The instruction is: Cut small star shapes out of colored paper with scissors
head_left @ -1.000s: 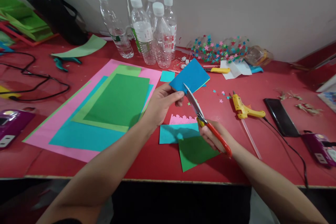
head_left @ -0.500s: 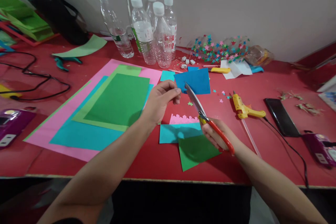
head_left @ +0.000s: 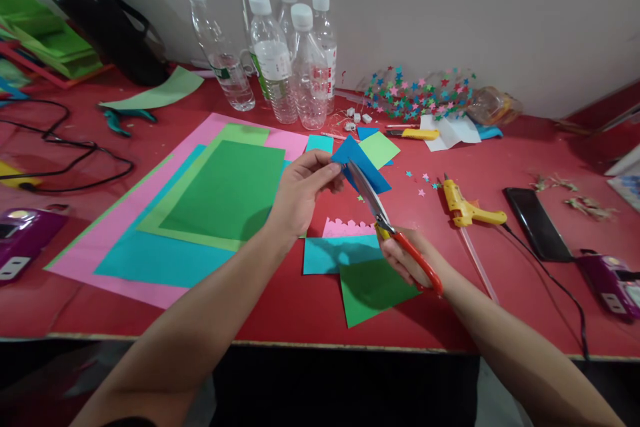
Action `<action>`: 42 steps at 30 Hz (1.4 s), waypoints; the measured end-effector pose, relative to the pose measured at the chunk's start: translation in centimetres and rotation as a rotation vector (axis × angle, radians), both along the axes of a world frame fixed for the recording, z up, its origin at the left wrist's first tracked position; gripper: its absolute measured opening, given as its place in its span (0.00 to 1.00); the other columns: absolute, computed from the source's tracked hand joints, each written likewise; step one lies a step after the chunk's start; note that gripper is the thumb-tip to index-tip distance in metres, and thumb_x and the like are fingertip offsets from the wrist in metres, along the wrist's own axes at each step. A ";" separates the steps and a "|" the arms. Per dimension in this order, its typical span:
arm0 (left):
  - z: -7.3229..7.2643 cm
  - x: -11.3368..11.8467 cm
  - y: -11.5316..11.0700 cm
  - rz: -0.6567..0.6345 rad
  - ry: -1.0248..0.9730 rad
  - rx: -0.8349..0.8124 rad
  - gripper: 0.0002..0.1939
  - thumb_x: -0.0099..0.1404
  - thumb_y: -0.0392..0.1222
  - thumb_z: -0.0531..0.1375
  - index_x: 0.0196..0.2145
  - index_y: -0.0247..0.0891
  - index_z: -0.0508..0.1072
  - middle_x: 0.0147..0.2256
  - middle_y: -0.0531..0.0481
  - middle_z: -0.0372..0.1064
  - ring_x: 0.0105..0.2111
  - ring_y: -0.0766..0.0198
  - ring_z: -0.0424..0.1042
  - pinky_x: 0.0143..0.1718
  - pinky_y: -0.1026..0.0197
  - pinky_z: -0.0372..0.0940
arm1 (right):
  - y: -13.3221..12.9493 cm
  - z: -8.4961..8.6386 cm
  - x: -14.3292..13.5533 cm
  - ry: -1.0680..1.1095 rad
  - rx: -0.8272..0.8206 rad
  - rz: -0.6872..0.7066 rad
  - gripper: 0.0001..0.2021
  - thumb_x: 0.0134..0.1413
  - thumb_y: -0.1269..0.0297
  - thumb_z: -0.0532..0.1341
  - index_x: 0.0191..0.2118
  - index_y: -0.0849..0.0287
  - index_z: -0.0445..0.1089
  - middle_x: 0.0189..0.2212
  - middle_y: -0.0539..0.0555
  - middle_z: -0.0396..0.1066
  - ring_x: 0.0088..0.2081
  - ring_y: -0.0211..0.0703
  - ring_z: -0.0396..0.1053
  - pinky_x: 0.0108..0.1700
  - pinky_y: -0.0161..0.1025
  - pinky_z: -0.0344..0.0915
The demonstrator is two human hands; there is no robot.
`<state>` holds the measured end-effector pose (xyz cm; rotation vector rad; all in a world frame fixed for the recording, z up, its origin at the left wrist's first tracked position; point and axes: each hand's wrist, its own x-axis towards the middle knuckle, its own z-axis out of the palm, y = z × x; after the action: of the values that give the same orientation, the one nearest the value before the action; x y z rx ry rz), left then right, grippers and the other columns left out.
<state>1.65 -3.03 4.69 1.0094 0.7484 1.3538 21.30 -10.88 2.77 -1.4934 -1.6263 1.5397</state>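
Observation:
My left hand (head_left: 311,181) pinches the left edge of a small blue sheet of paper (head_left: 367,163), held tilted above the table. In my right hand (head_left: 407,255) is a pair of scissors (head_left: 406,247) with red-orange handles; its blades reach up to the blue paper close to my left fingertips. Beneath my hands lie a pink strip with a scalloped edge (head_left: 345,228), a turquoise piece of paper (head_left: 325,257) and a green piece (head_left: 375,290). Behind the blue sheet a light green piece (head_left: 381,149) shows. Small paper stars (head_left: 421,192) are scattered to the right.
Large coloured sheets (head_left: 225,193) are stacked on the left. Several plastic bottles (head_left: 273,67) stand by the wall, near a bottle lying covered in stars (head_left: 420,93). Rightward are a yellow glue gun (head_left: 465,205), a phone (head_left: 537,223) and a yellow cutter (head_left: 420,134).
The blue paper has turned, its right end swinging downward, so the light green piece behind it now shows. The scissors have shifted slightly left and stay at the paper.

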 end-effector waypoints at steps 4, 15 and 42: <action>0.3 -0.3 0.1 0.069 0.088 -0.002 0.04 0.56 0.37 0.61 0.25 0.39 0.69 0.20 0.57 0.64 0.20 0.72 0.62 0.24 0.66 0.58 | 0.0 -0.2 0.4 0.028 0.010 0.022 0.20 0.55 0.45 0.54 0.24 0.55 0.54 0.09 0.40 0.52 0.11 0.29 0.48 0.15 0.31 0.48; 0.6 -1.4 0.5 0.086 0.377 0.102 0.03 0.53 0.38 0.63 0.25 0.39 0.71 0.22 0.56 0.60 0.23 0.71 0.57 0.25 0.65 0.54 | 0.4 0.6 1.2 -0.049 0.116 0.147 0.21 0.58 0.43 0.53 0.26 0.56 0.54 0.14 0.43 0.54 0.15 0.31 0.51 0.18 0.32 0.47; 0.7 -2.3 1.1 -0.024 0.399 0.080 0.03 0.53 0.38 0.63 0.23 0.38 0.72 0.21 0.56 0.60 0.20 0.73 0.54 0.23 0.65 0.51 | 0.2 1.3 1.1 -0.081 0.085 0.130 0.21 0.57 0.45 0.54 0.24 0.55 0.52 0.16 0.44 0.53 0.16 0.32 0.51 0.19 0.33 0.47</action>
<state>-0.66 -1.88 5.37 1.3702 0.9785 1.1821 22.36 -10.68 4.09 -1.4468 -1.8445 1.4746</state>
